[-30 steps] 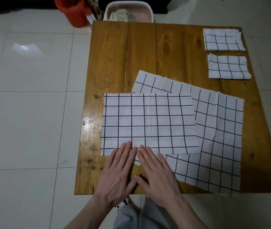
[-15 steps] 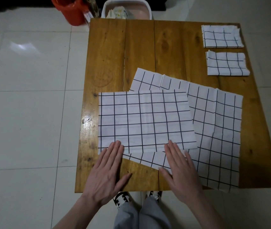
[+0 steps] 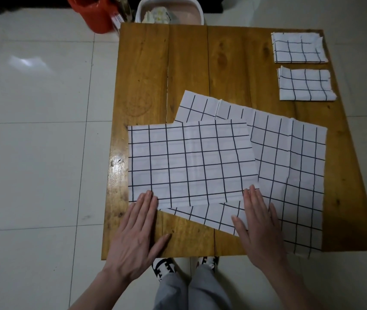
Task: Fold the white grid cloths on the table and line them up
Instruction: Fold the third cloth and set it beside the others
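Pressing both flat hands on the near edge of the half-folded cloth on the table.

From my feed, the left hand lies palm down, fingers straight and together, tips on the cloth's near left corner, thumb splayed on bare wood; the right hand lies the same way at the near right corner, resting over the unfolded cloth beneath. Neither grips anything. Both cloths are thin white fabric with a dark grid, creased; the lower one sits askew and hangs past the table's near right edge. Two small folded squares, far and near, sit one behind the other at the far right, well apart from the hands. Planks are glossy, worn wood. Beyond the far edge, an orange bucket and a white tub are cut off; I cannot make out the tub's contents.
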`<state>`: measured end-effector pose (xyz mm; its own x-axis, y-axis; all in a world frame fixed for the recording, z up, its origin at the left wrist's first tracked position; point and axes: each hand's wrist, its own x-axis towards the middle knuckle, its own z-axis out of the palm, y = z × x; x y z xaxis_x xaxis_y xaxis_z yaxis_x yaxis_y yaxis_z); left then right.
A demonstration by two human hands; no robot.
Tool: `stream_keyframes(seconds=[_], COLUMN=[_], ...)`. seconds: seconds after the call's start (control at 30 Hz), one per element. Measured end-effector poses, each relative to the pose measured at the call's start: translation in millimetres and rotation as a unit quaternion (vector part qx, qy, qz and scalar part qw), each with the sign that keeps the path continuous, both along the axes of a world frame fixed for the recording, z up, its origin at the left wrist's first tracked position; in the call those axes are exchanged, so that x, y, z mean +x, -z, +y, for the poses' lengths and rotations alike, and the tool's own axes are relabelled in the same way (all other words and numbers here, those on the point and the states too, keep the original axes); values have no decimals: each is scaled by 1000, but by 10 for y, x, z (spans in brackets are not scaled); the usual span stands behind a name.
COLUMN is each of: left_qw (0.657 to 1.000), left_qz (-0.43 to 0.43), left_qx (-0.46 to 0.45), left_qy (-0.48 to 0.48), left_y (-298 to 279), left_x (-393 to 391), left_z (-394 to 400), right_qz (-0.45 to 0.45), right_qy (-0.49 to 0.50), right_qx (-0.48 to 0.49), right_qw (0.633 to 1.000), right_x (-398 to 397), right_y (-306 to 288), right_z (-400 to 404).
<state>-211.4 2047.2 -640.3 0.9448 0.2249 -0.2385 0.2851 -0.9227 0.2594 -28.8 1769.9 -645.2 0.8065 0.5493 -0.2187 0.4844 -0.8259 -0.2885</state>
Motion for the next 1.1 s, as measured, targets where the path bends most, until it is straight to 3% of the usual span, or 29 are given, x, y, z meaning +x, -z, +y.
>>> stream_keyframes(seconds=[0.2, 0.37, 0.47, 0.77, 0.93, 1.1], left_qw=[1000, 999, 998, 998, 998, 998], left_qz=[-1, -6, -4, 21, 20, 25], left_qx=[-5, -20, -17, -6, -6, -9], left_qy=[-25, 33, 63, 62, 61, 57], left_y=[-110, -159, -136, -5, -16, -31], left_x=[62, 289, 470, 611, 606, 612], left_z=[-114, -298, -431, -590, -595, -615], right_qz=[-45, -83, -93, 19, 90, 143], right_qy=[27, 66, 138, 273, 308, 330], right_qx=[21, 93, 96, 60, 114, 245], right_qw=[998, 990, 981, 960, 940, 901], right_x=[38, 176, 258, 463, 522, 457], right_y=[-70, -135, -199, -252, -266, -431], right_z=[66, 211, 318, 479, 478, 491])
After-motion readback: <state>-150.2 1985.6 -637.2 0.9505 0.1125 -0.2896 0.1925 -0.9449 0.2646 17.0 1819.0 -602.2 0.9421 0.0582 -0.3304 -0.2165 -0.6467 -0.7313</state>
